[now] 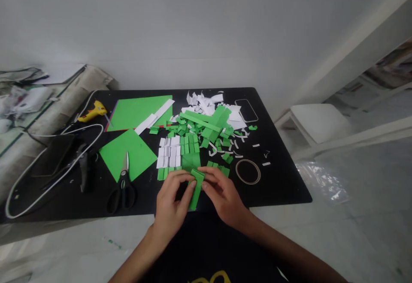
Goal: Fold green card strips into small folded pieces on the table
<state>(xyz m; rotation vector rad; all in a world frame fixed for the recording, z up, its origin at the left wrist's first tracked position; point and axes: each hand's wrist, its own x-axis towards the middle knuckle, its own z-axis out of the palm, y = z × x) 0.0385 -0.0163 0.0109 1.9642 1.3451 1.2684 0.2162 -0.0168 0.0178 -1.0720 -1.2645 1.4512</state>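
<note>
Close to the table's front edge, a folded green paper strip [197,192] is held between my two hands. My left hand [174,193] pinches its left side between thumb and fingers. On the other side, my right hand [222,191] grips the strip near its upper end with thumb and forefinger. Just beyond lie folded white paper pieces [169,152] and folded green paper pieces [189,144] in rows. Black-handled scissors [124,184] rest to the left, their blades over a square green sheet [117,156].
A heap of green and white scraps [209,118] covers the table's back middle. Large green sheets [138,109] and a yellow glue gun [95,111] with a white cable lie back left. A tape ring [247,171] sits at right; a white stool [317,122] stands beyond.
</note>
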